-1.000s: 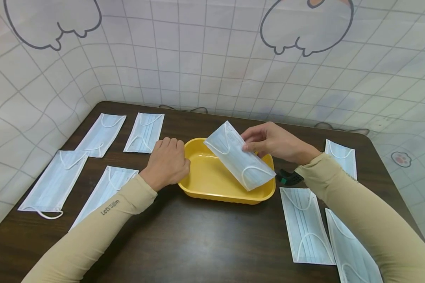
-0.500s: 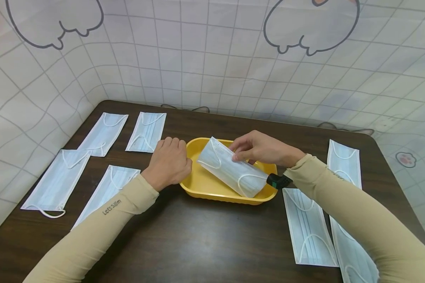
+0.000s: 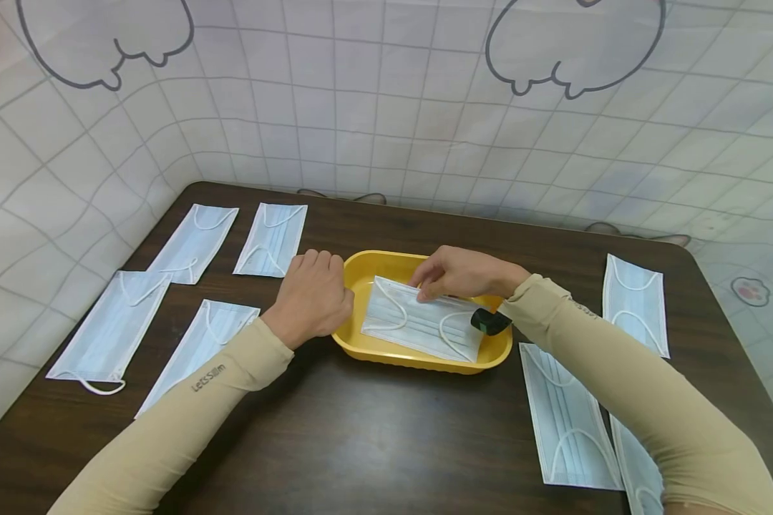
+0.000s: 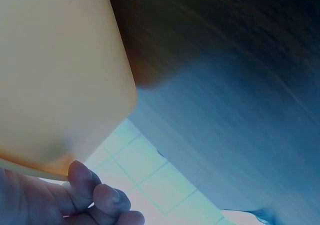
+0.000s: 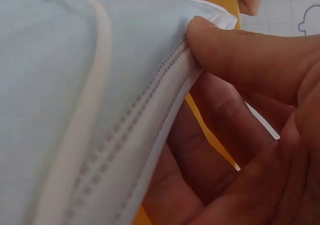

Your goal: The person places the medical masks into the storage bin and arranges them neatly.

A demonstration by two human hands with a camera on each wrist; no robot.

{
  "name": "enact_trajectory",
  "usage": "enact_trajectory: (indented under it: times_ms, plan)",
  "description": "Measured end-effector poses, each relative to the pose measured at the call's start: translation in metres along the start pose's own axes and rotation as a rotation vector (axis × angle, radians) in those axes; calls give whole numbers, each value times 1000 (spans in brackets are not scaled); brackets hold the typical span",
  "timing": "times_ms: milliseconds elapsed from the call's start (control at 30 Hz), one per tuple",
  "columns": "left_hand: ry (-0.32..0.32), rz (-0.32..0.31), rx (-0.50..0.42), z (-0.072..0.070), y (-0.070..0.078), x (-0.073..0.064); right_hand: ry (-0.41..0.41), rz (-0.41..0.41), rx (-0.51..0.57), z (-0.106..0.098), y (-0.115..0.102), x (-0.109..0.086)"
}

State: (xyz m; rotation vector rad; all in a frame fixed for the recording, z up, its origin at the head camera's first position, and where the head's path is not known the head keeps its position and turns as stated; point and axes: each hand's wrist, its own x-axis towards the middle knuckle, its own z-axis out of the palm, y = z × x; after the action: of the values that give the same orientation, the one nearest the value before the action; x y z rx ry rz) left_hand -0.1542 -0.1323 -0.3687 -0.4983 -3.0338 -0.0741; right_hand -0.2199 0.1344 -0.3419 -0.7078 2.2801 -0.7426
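Note:
A yellow plastic tray [image 3: 412, 360] stands in the middle of the table. At its left end my left hand [image 3: 315, 295] grips the rim; the left wrist view has the curled fingers [image 4: 107, 197] right at the tray's edge [image 4: 30, 172]. A pale blue face mask [image 3: 419, 322] with white ear loops lies inside the tray, roughly flat, in the head view. My right hand [image 3: 457, 274] pinches its far edge. In the right wrist view the thumb [image 5: 235, 55] presses on the seam of the mask [image 5: 135, 85], with the other fingers behind it.
More face masks lie on the dark wooden table [image 3: 361, 443]: several at the left, including a mask [image 3: 270, 239] near the back, and several at the right, including a mask [image 3: 570, 422] beside the tray. A grid-patterned cloth [image 3: 386, 107] hangs behind the table.
My right hand has lowered the mask into the tray, moving left and toward me, and the mask has turned from slanted to nearly lengthwise. The left hand stays on the tray's rim.

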Motion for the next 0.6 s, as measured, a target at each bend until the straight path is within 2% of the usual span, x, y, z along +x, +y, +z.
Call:
enact_trajectory:
  times_ms: [367, 600]
  plan:
    - [10, -7, 4, 1, 2, 0, 8, 41, 7, 7, 5, 11]
    - [-4, -14, 2, 0, 3, -1, 37, 21, 36, 11, 6, 13]
